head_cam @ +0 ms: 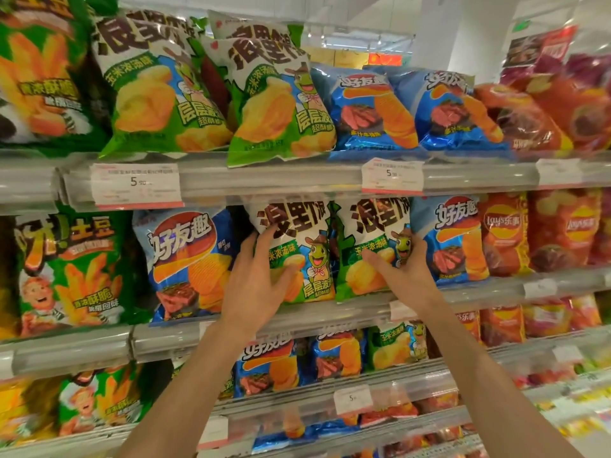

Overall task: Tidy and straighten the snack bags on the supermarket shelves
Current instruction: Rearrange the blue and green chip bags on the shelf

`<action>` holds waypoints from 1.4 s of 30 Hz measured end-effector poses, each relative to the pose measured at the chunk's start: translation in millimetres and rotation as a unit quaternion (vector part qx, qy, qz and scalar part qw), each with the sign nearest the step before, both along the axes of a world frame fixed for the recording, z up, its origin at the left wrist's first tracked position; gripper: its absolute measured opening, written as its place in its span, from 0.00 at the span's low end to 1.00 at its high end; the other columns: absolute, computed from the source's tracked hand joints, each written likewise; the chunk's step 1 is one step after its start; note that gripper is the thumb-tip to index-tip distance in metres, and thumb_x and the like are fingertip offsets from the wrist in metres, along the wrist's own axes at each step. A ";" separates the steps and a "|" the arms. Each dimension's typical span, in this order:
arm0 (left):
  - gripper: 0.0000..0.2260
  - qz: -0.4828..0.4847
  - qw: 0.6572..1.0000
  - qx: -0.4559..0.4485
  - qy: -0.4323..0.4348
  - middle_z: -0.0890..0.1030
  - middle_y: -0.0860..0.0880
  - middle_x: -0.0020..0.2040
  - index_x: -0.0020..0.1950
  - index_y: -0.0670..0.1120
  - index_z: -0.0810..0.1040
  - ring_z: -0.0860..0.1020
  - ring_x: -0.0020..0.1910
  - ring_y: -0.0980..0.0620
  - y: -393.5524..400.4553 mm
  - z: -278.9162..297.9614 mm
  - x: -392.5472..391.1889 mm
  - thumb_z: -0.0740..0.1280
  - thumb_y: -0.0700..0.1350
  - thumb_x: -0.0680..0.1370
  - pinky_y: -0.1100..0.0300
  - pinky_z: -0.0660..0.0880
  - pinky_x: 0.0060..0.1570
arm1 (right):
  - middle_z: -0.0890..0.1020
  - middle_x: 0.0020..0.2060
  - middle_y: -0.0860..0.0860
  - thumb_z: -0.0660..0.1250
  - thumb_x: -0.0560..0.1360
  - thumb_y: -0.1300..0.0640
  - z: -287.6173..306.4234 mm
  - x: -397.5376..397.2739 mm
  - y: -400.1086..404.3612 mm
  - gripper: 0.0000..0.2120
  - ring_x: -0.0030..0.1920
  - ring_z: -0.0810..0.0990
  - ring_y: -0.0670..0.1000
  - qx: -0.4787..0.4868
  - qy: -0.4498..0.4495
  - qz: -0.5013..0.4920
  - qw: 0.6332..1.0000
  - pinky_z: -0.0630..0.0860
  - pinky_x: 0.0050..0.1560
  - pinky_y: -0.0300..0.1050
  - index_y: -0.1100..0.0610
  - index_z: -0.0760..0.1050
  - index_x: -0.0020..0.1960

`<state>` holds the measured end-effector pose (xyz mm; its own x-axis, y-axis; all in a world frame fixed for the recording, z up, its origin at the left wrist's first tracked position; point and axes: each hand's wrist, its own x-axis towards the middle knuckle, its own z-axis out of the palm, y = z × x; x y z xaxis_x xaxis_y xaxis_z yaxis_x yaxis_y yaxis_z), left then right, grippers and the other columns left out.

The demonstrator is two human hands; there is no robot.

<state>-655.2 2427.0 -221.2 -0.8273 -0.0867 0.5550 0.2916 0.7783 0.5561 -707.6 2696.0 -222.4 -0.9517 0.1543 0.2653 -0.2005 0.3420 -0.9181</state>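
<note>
Both hands are up on the middle shelf (297, 320) now, set apart, each one working its own bag. The left hand (261, 279) is curling around the left edge of a green-and-white bag (294, 246), fingers wrapping over the front near the top and thumb reaching across the lower part. Just to the right of it, the right hand (401, 262) is gripping the right edge of a second green-and-white bag (367, 252), fingers tucking behind that edge and thumb lying across the front. The two bags are standing side by side between the hands, touching along their inner edges, both roughly upright.

Just left of the left hand, a large blue bag (188, 262) is leaning slightly, its bottom hanging over the shelf lip. Just right of the right hand, a smaller blue bag (453, 239) is standing, and beyond it red chip bags (502, 233) are lining up.

Above the hands, on the shelf overhead, two more green bags (218, 90) are tilting, the right one poking out over the rail, with a white price tag (391, 176) sitting on that rail straight above the right hand. Below the forearms, more blue and green bags (330, 355) are filling the lower shelf.
</note>
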 end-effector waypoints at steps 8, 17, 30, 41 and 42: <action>0.33 -0.003 1.000 0.006 0.010 0.66 0.45 0.77 0.81 0.52 0.61 0.70 0.73 0.43 -2.8 -2.3 -0.9 0.70 0.57 0.79 0.47 0.76 0.64 | 0.81 0.55 0.38 0.78 0.70 0.41 9.0 -4.4 10.6 0.33 0.53 0.78 0.32 -0.017 0.007 0.013 1.000 0.72 0.41 0.24 0.47 0.70 0.70; 0.33 -0.016 1.000 0.010 -0.012 0.64 0.44 0.78 0.81 0.52 0.60 0.69 0.74 0.44 -4.3 -2.5 -0.1 0.71 0.54 0.79 0.46 0.74 0.68 | 0.79 0.52 0.35 0.74 0.69 0.32 36.6 4.9 6.3 0.31 0.47 0.79 0.34 -0.027 0.001 0.021 0.999 0.72 0.41 0.28 0.44 0.68 0.65; 0.27 -0.169 0.972 0.127 -0.106 0.79 0.65 0.54 0.70 0.58 0.73 0.78 0.52 0.69 38.3 6.8 28.5 0.63 0.70 0.75 0.69 0.76 0.50 | 0.82 0.60 0.40 0.69 0.66 0.26 -5.4 75.0 -12.2 0.36 0.62 0.80 0.44 -0.080 -0.082 0.087 0.990 0.75 0.69 0.53 0.39 0.71 0.70; 0.39 -0.193 0.941 0.232 -0.153 0.76 0.76 0.60 0.70 0.65 0.70 0.75 0.60 0.73 0.1 -4.9 59.2 0.67 0.80 0.63 0.65 0.74 0.60 | 0.86 0.55 0.44 0.68 0.61 0.26 4.1 101.5 -38.2 0.34 0.58 0.84 0.49 -0.031 -0.148 0.155 0.976 0.79 0.65 0.55 0.44 0.79 0.61; 0.40 -0.185 0.943 0.232 -0.153 0.77 0.75 0.59 0.70 0.65 0.69 0.76 0.59 0.72 -9.4 -4.4 63.2 0.67 0.80 0.62 0.65 0.75 0.58 | 0.85 0.57 0.45 0.68 0.60 0.26 6.8 101.6 -47.9 0.34 0.58 0.84 0.49 -0.021 -0.143 0.170 0.975 0.79 0.65 0.56 0.43 0.79 0.61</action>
<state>-591.9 2417.6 -225.6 -0.9637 0.0640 0.2593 0.2662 0.3082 0.9133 -606.0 2648.1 -215.6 -0.9838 -0.1782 -0.0172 -0.0302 0.2604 -0.9650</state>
